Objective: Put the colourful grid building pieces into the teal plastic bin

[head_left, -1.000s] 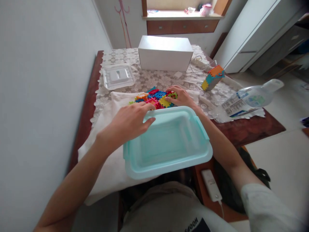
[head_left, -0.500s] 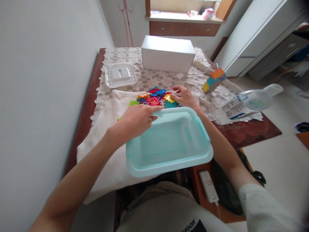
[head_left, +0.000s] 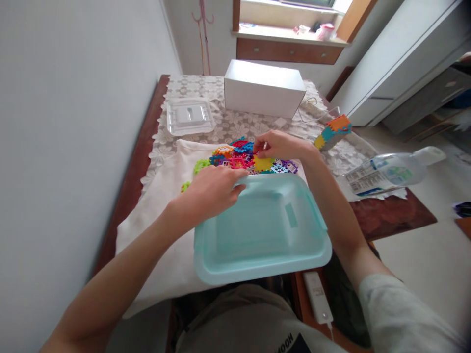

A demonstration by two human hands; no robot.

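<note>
A pale turquoise plastic tub (head_left: 257,255) sits on a white cloth (head_left: 165,196) at the near table edge. Just beyond it lies a heap of colourful interlocking plastic tiles (head_left: 239,157). My left hand (head_left: 213,189) rests curled on the tub's far left rim, fingers closed over the edge beside the tiles. My right hand (head_left: 275,144) hovers over the right side of the heap, its fingers pinched on a tile there. A stray green tile (head_left: 186,186) lies on the cloth to the left.
A white box (head_left: 263,88) and a clear lid (head_left: 189,116) stand farther back on the lace tablecloth. A built-up coloured tile block (head_left: 331,131) and a lying plastic bottle (head_left: 390,171) are at the right. A wall runs along the left; a white device (head_left: 318,296) lies by my lap.
My right hand lifted from the tiles and now pinches one above the heap. The left hand stayed on the tub rim. The view shifted slightly upward.
</note>
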